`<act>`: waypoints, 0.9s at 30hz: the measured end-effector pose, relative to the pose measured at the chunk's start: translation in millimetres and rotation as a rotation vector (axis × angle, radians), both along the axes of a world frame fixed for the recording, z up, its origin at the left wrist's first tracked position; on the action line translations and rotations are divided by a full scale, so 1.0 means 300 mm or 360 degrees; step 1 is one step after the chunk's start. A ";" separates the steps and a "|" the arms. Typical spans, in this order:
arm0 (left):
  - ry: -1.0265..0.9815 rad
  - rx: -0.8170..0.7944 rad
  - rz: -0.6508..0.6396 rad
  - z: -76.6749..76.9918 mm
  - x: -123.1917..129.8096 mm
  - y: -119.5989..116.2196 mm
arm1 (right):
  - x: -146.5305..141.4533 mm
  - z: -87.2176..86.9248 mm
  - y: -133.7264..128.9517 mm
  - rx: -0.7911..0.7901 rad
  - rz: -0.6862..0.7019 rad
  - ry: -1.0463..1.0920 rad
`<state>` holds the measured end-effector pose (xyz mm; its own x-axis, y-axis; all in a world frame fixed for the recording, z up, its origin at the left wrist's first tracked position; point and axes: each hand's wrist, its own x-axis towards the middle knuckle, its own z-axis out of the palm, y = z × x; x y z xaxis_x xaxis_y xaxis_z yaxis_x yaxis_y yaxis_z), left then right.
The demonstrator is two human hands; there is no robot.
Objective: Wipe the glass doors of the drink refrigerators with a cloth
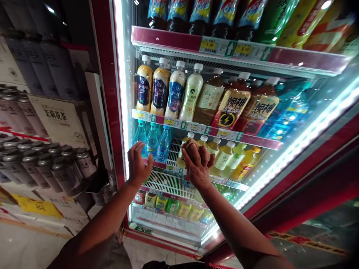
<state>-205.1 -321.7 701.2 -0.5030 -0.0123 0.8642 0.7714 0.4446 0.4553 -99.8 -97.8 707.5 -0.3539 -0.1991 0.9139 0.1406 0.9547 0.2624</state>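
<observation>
My left hand [138,166] is raised before the lower left of the lit drinks cooler, its fingers apart and nothing in them. Blue water bottles [163,146] stand just behind its fingertips. Farther right, my right hand [198,170] is closed, its fingers curled around a small, crumpled brownish thing [193,145] whose kind I cannot make out. That hand hides part of a row of pale yellow drink bottles [224,157]. Whether either hand touches the shelf or a bottle is unclear.
Above, a shelf holds milk tea bottles [176,89] and darker drinks [232,101]. A pink price rail [179,35] runs across higher up. Small packs [172,205] line a lower shelf. Grey cans [60,168] fill the display at left. The cooler's red frame [108,93] borders it.
</observation>
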 end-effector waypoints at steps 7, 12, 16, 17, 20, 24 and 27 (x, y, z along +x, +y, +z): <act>-0.0229 -0.0232 0.0063 -0.113 -0.067 -0.020 | 0.068 -0.003 0.040 0.0334 0.0243 -0.0497; -0.0232 -0.0256 0.0048 -0.142 -0.084 -0.008 | 0.071 0.041 0.098 0.0066 0.0231 -0.0263; -0.0211 -0.0242 0.0083 -0.149 -0.087 -0.005 | 0.028 0.027 0.034 0.0068 0.0232 -0.0246; -0.0193 -0.0260 0.0088 -0.153 -0.089 -0.006 | 0.034 0.014 0.031 0.0139 0.0237 -0.0300; -0.0111 -0.0322 0.0109 -0.171 -0.100 -0.005 | 0.075 -0.016 0.068 0.0296 0.0260 -0.0380; -0.0050 -0.0352 0.0165 -0.199 -0.116 0.008 | 0.053 0.007 0.092 0.0139 0.0208 -0.0132; -0.0030 -0.0389 0.0199 -0.211 -0.115 0.008 | -0.026 0.015 0.008 -0.0061 0.0149 -0.0020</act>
<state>-239.7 -319.3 638.0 -0.5269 0.1326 0.8395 0.6959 0.6343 0.3366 -107.5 -95.5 712.0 -0.3470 -0.1969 0.9170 0.0470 0.9728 0.2267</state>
